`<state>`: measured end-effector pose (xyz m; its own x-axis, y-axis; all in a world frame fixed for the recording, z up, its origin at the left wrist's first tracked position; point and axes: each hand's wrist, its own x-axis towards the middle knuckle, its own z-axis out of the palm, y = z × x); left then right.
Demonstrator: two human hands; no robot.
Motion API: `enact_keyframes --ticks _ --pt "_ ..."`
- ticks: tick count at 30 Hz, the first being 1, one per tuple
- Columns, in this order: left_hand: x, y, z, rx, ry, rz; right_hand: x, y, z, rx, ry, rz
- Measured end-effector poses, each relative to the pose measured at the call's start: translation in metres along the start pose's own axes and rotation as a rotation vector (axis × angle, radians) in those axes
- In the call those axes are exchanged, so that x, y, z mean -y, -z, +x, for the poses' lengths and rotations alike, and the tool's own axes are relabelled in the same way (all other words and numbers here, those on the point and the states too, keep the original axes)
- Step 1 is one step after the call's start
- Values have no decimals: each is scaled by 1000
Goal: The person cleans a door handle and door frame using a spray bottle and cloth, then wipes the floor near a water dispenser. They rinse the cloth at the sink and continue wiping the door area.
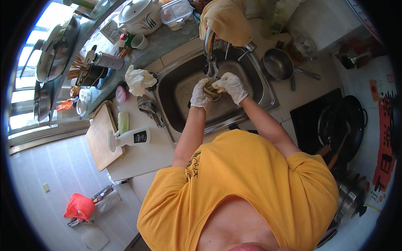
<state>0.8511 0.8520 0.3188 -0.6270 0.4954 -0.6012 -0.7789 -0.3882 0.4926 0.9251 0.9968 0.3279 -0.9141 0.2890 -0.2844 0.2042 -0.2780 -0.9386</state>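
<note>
My left hand [200, 96] and my right hand [233, 86] both wear thin white gloves. They meet over the stainless steel sink [176, 103], gripping a small crumpled yellowish cloth [212, 91] between them. What exactly the fingers cover cannot be made out. Directly above the cloth is the spout of a chrome faucet [208, 47], with water running from it onto the cloth. A tan cloth [226, 22] is draped over the faucet's top. Part of the drain ring shows beneath my hands.
Left of the sink are a crumpled white bag [140, 81], a dark rag [150, 109], a white spray bottle [133, 138] and a wooden cutting board [102, 138]. To the right stand a small saucepan [278, 64] and a black wok [350, 128] on the cooktop. A lidded pot [141, 18] occupies the windowsill.
</note>
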Motion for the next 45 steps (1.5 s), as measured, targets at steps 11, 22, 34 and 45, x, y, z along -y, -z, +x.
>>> enact_keyframes --ticks 11,22,34,45 --pt "-3 5 -29 125 -31 205 -8 -16 9 -39 -546 930" --pt "14 -24 -20 -85 48 -150 -13 -40 -2 -85 -101 534" --pt "2 -9 -26 123 121 -229 8 -23 -5 -73 -235 680" --pt "37 -19 8 -279 -104 105 0 -41 3 -58 -60 -162"
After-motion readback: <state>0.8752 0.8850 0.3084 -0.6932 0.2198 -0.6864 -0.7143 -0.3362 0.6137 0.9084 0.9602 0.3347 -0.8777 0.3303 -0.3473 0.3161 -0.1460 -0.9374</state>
